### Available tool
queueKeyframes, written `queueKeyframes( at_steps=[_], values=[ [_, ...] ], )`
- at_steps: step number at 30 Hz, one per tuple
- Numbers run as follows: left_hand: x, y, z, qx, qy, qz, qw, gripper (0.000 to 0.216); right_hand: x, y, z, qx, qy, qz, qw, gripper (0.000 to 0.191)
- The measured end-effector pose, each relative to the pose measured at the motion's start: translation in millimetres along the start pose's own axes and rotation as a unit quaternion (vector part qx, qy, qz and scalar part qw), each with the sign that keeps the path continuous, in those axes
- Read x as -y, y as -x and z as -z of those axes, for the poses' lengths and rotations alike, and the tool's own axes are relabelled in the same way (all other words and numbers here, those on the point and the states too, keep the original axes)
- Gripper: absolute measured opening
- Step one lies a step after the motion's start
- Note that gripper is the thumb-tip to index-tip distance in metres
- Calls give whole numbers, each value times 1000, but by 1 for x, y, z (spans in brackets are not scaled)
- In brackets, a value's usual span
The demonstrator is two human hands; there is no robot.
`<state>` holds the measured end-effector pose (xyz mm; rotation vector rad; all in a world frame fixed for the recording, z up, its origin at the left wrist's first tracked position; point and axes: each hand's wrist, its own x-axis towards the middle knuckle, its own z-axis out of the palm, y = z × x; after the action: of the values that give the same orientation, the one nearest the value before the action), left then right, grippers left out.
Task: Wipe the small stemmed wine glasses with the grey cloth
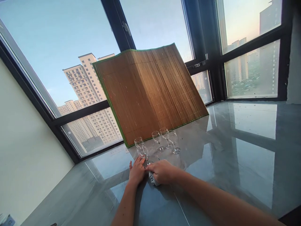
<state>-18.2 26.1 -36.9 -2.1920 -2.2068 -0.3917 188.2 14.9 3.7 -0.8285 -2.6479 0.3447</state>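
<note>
Both hands meet at the foot of the nearest glass (142, 152) on the tabletop (235, 163).
The left hand (136, 171) lies flat, grip apart, fingertips at the foot. The right hand (162, 172) has its grip clamped on a grey cloth (152, 180). Steadying the foot and moving the cloth gently seems wise, since a 2nd glass (138, 142) stands just behind.

You're in a high-rise flat: big corner windows (70, 47) show tower blocks (90, 94) beyond a glossy stone surface (235, 150).

Bamboo mat (150, 94), wine glasses (165, 135), grey countertop (235, 157)
</note>
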Motion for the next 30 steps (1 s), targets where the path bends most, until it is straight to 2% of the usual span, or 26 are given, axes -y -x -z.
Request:
queueKeyframes(
  at_steps=[3, 7, 11, 14, 18, 21, 23, 27, 30],
  values=[
    [0, 1, 1, 12, 5, -2, 1000, 56, 5, -1, 0, 0, 37, -20, 999, 33],
    [-3, 2, 2, -21, 30, 29, 999, 61, 7, -1, -5, -38, 65, -96, 993, 24],
    [-7, 3, 3, -60, 47, 36, 996, 54, 6, 1, -4, -67, 70, -172, 980, 23],
    [-11, 3, 5, -55, 55, 39, 996, 50, 6, 2, -1, -84, 65, -210, 972, 22],
    [-16, 4, 9, -39, 54, 50, 997, 53, 6, 2, -1, -92, 56, -153, 982, 23],
    [-18, 6, 10, -51, 40, 55, 996, 52, 2, 3, -1, -76, 44, -81, 993, 32],
    [-18, 6, 10, -62, 25, 48, 997, 52, 0, 3, 1, -58, 38, -58, 996, 37],
    [-17, 6, 9, -66, -3, 38, 997, 47, -1, 1, 5, -18, 51, -91, 994, 30],
    [-17, 5, 7, -81, -18, 43, 996, 43, 1, -1, 3, -28, 67, -117, 991, 26]
  ],
)
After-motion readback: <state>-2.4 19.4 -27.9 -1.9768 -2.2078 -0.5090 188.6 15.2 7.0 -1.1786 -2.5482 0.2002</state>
